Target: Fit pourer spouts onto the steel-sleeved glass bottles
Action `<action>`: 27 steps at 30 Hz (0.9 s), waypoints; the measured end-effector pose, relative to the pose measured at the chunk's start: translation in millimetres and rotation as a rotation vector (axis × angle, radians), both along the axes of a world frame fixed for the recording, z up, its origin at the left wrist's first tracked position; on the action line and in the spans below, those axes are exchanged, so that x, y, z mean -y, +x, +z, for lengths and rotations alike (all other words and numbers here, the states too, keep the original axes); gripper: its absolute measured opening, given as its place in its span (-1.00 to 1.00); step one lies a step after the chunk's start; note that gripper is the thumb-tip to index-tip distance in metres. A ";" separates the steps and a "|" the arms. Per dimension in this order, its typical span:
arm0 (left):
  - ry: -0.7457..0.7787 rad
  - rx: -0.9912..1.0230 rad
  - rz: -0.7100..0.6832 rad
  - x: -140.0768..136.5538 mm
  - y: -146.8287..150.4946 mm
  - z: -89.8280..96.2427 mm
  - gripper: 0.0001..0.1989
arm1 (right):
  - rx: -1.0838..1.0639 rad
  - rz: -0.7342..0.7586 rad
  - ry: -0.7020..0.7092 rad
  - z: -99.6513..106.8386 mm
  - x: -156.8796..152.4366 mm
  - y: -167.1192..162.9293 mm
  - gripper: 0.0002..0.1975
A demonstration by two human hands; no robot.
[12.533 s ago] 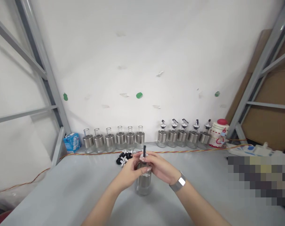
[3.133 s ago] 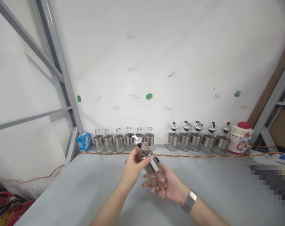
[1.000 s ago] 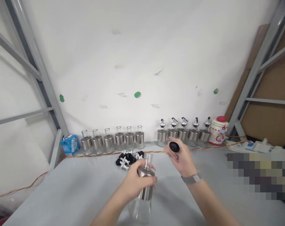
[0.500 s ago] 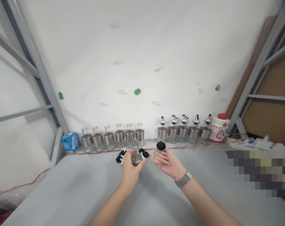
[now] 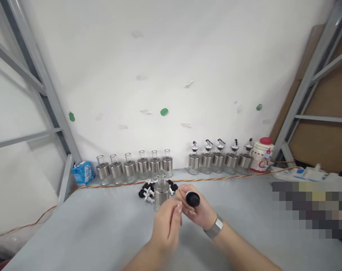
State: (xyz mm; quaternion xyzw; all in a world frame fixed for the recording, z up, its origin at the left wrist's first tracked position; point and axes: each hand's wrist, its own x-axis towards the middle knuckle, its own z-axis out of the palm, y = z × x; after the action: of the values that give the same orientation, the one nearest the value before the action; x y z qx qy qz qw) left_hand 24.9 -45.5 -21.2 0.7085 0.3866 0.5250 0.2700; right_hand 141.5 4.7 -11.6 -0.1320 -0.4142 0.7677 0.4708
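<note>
My right hand point(image 5: 200, 210) is closed around a pour spout stopper point(image 5: 193, 198), its black plug end turned toward me and its other end hidden by my fingers. My left hand point(image 5: 167, 222) has its fingers curled together and meets the right hand's fingertips. Whatever those fingers pinch is hidden. Just beyond the left hand a glass bottle point(image 5: 161, 191) with a steel band stands upright and uncapped on the table. Behind that bottle lies a pile of black and white spout parts point(image 5: 148, 192), partly covered by it.
Along the wall at left stand several uncapped bottles point(image 5: 129, 166). Several bottles with spouts point(image 5: 206, 160) stand at right, beside a white jar with a red lid point(image 5: 261, 154). A blue carton point(image 5: 83, 173) is at far left. A twisted wire point(image 5: 230, 177) crosses the grey table point(image 5: 89, 229).
My left hand has let go of the bottle, now standing on the table, and moved right to my other hand. The right hand has lowered and tipped the stopper's plug end toward me.
</note>
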 end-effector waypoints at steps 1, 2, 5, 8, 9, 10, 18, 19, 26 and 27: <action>-0.030 0.004 -0.006 0.4 2.1 0.3 -0.65 | 0.047 -0.022 0.011 -0.9 1.6 -1.8 -0.61; -0.044 0.003 0.007 -0.3 2.8 -0.4 -0.66 | 0.094 -0.056 0.015 -1.5 3.1 -3.4 -0.63; -0.075 -0.014 0.056 -5.0 -0.9 -6.9 -0.72 | 0.188 -0.173 -0.009 -2.6 6.6 -8.0 -0.70; -0.112 -0.004 0.104 -7.3 -4.9 -12.9 -0.75 | 0.242 -0.243 -0.021 -5.7 8.7 -14.2 -0.71; -0.121 0.000 0.122 -7.3 -5.2 -13.5 -0.75 | 0.262 -0.266 -0.003 -7.1 9.0 -16.4 -0.70; -0.122 -0.004 0.135 -7.1 -5.1 -13.2 -0.75 | 0.281 -0.290 0.019 -8.6 9.1 -18.5 -0.70; -0.090 -0.043 0.135 -13.0 -5.6 -8.8 -0.76 | 0.458 -0.387 0.142 -10.4 10.5 -22.3 -0.72; -0.072 -0.070 0.166 -14.5 -7.2 -9.4 -0.77 | 0.470 -0.422 0.146 -9.0 12.2 -21.1 -0.72; 0.053 -0.223 0.390 -21.3 -14.7 -9.6 -0.83 | 0.465 -0.449 0.358 -8.0 23.7 -18.6 -0.77; 0.036 -0.237 0.395 -21.6 -14.6 -9.1 -0.82 | 0.459 -0.450 0.375 -9.9 23.3 -19.5 -0.78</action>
State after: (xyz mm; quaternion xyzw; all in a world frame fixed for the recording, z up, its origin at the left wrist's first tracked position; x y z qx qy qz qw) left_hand 10.3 -23.8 -30.3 0.6804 0.5373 0.4878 0.1019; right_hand 122.0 -18.7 -21.4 -0.3000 -0.6030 0.5063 0.5386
